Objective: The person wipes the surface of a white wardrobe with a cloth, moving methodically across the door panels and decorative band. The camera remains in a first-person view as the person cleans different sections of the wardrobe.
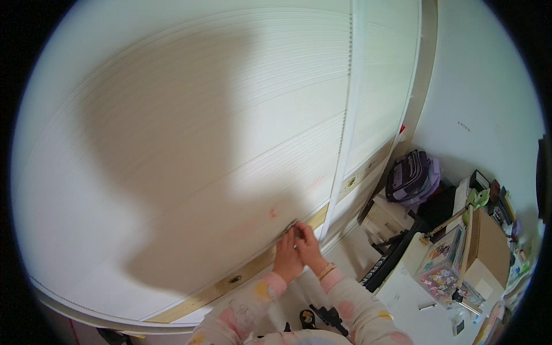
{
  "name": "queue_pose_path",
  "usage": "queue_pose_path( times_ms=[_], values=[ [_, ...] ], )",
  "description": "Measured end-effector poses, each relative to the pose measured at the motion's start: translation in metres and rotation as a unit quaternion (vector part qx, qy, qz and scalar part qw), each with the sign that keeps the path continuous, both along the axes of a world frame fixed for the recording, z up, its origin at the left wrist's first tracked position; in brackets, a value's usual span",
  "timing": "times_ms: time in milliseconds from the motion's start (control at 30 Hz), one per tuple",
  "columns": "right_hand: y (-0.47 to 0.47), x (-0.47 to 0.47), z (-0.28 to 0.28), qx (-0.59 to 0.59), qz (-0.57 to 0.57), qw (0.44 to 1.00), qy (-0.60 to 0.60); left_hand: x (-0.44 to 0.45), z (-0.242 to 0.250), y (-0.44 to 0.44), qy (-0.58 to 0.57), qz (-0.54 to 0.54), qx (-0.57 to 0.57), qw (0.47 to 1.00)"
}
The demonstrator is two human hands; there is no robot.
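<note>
My left hand [288, 259] and my right hand [311, 249] are close together against a white ribbed sliding wardrobe door [276, 142]. The fingers of both meet at a pale wood-coloured strip [215, 291] low on the door. A small, thin greyish thing [294, 223] shows at my fingertips. Whether it is held or fixed to the door I cannot tell, as the fingers hide most of it. Red marks [273, 213] are on the door just above my hands. A dark round pattern [235, 280] sits on the strip to the left.
A white vertical frame [345, 129] divides the door panels. At right, a white desk [399, 297] carries a cardboard box [489, 246] and a clear case with colourful pictures [442, 282]. A purple backpack [409, 179] rests behind it. A black slipper [307, 319] is below me.
</note>
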State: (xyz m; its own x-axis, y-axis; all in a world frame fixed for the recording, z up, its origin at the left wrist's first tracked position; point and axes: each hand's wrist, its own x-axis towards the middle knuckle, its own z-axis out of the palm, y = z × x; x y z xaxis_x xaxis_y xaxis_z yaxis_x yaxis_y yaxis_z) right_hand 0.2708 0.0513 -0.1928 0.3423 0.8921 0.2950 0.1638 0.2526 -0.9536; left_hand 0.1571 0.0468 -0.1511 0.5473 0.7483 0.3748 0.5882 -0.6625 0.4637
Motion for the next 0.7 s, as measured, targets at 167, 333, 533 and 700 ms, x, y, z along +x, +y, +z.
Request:
queue_pose_path(
  times_ms=[167,333,533,700],
  values=[
    [0.040,0.105,-0.001,-0.004,-0.059,0.998,0.032,0.107,-0.004,0.050,0.072,-0.038,0.098,0.992],
    [0.053,0.128,-0.003,-0.013,-0.064,0.984,0.168,0.133,-0.007,0.064,0.122,-0.039,0.098,0.987],
    [0.023,0.060,0.013,-0.025,-0.025,0.987,0.157,0.071,0.004,0.035,0.088,-0.018,0.017,0.996],
    [-0.037,-0.087,0.017,-0.027,0.109,0.993,0.047,-0.088,-0.006,-0.032,0.008,0.078,-0.032,0.996]
  ],
)
